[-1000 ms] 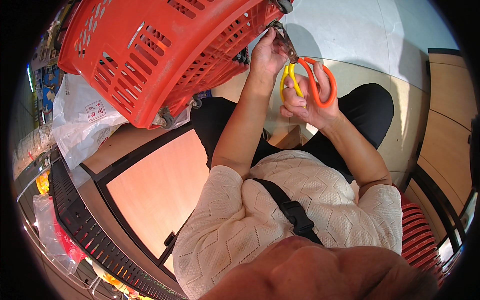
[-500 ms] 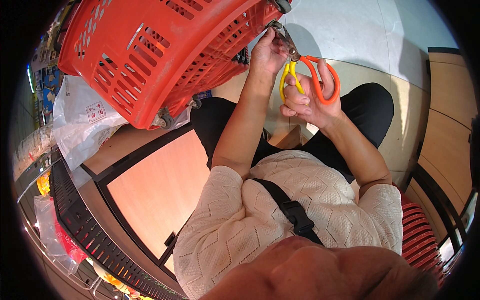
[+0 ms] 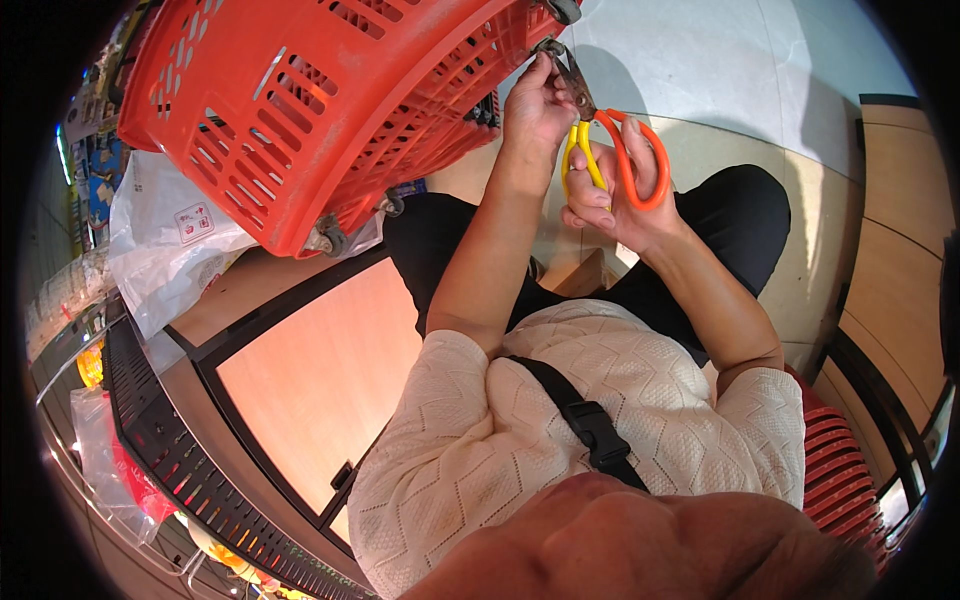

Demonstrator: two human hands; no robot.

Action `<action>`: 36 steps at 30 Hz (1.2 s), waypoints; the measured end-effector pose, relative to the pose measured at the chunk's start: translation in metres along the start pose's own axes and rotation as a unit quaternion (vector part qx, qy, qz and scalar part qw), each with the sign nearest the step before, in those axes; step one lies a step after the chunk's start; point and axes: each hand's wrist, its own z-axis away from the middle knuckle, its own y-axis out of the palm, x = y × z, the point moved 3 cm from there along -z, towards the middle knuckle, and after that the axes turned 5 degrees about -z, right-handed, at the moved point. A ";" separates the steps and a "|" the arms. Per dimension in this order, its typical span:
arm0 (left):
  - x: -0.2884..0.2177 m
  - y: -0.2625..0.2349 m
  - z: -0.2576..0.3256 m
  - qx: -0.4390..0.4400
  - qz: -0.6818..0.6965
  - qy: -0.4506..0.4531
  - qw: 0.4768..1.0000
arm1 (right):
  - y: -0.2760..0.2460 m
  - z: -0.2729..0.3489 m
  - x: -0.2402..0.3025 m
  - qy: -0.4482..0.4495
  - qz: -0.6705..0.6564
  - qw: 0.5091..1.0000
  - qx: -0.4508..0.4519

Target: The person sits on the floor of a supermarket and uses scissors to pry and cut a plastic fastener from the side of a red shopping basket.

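My right hand point(image 3: 625, 195) grips a pair of scissors, with its fingers on the yellow handle loop point(image 3: 586, 160) and its thumb through the orange handle loop point(image 3: 661, 165). The dark, worn blades point(image 3: 574, 85) point up and left, beside the fingers of my left hand point(image 3: 540, 110). That hand is closed in a pinch around a small dark part at the blade tips, too small to make out. Just above and left of both hands, a red plastic basket point(image 3: 350, 130) lies tilted with its slotted side and bottom showing. Small grey casters point(image 3: 565, 10) are on its edge.
A white plastic bag point(image 3: 165, 250) lies left of the basket, by a black perforated shelf edge point(image 3: 180, 465). Wooden panels in black frames stand at left point(image 3: 315, 375) and right point(image 3: 900, 200). Below me is a red slatted seat point(image 3: 835, 470); beyond, pale tiled floor point(image 3: 700, 60).
The orange handle has shifted slightly left, nearer the yellow one, and the blades have turned a little more upright. My left hand stays nearly in place beside the basket.
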 end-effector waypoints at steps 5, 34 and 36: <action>0.002 -0.003 -0.008 0.021 0.028 -0.015 0.999 | -0.020 -0.008 -0.010 -0.035 0.140 0.985 -0.099; 0.002 -0.001 -0.004 0.024 0.064 -0.041 0.997 | 0.020 0.020 0.072 -0.007 0.787 0.573 -0.228; 0.002 -0.002 -0.005 0.030 0.064 -0.039 0.997 | 0.016 0.019 0.077 -0.016 0.785 0.581 -0.212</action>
